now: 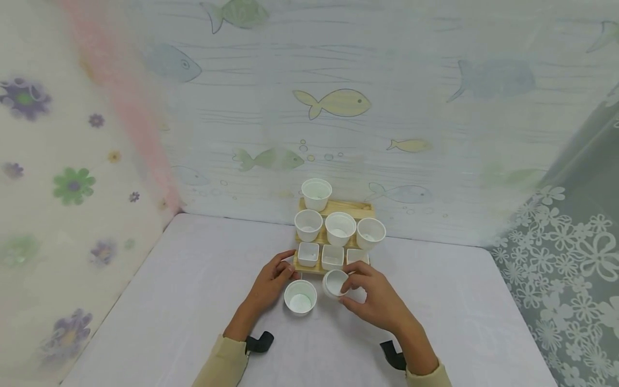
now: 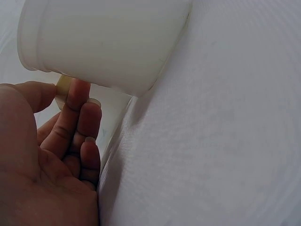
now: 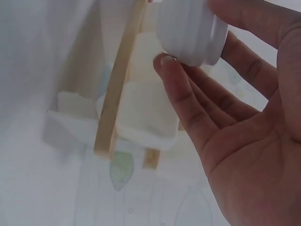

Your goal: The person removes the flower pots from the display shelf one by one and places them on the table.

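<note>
My left hand grips the front left corner of a tiered wooden rack. In the left wrist view its thumb and fingertips pinch the pale wooden end. My right hand pinches a small round white cup by its side, just in front of the rack. The right wrist view shows this ribbed cup between thumb and fingers, above the tabletop. A larger white cup stands on the table between the hands. Square white cups line the rack's lowest tier.
Round white cups fill the middle tier, and one round cup sits at the top tier's left. Beside the rack's front bar, a square white cup shows in the right wrist view. A fish-patterned curtain hangs behind the white table.
</note>
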`<state>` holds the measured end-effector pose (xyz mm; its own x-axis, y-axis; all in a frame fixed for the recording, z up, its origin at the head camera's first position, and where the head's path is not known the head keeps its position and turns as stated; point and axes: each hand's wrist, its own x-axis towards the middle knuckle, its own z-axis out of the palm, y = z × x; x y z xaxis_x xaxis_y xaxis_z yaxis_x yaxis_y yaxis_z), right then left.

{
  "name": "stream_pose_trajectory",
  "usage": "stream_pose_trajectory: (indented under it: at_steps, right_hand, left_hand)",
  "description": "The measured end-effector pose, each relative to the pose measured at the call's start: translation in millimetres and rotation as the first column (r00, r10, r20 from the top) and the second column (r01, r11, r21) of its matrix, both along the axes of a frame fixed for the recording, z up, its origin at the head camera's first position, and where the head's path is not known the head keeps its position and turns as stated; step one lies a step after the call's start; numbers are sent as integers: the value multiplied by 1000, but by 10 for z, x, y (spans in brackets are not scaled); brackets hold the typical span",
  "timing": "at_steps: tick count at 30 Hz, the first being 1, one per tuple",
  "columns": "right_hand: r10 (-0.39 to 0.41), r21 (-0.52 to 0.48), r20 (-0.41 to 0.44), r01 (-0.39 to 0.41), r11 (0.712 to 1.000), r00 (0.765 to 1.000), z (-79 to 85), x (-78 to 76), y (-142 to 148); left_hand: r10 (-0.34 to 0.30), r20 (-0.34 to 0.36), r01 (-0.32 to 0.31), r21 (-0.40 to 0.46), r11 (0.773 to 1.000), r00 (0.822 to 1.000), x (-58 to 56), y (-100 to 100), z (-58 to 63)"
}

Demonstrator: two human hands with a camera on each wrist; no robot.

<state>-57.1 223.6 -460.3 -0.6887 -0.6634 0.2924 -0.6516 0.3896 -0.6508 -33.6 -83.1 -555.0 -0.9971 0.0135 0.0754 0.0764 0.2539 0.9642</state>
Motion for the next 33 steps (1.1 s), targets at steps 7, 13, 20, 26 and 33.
stream_pose_trajectory:
  at_steps: [7,13,20,26,33]
  right_hand:
    - [85,8,19,-85,996,996,-54,-33,11]
    - [113,37,19,-113,993,993,-118,-60,15]
    - [107,117,66,-114,987,992,-145,-70,5]
    - [110,127,66,-118,985,992,-198,-88,0]
    - [134,116,72,-141,983,988,-274,-104,-14]
  left_hand:
    - [5,1,-5,-12,1000,1000,-5,-3,-15]
    - [1,-6,-1,-14,1000,1000,-2,-3,-1]
    - [3,-20,-3,-12,1000,1000,-16,-11,-4]
    - [6,-29,-7,-10,1000,1000,-21,-11,-11]
    - [16,-6,-16,-17,1000,1000,-2,-1,9]
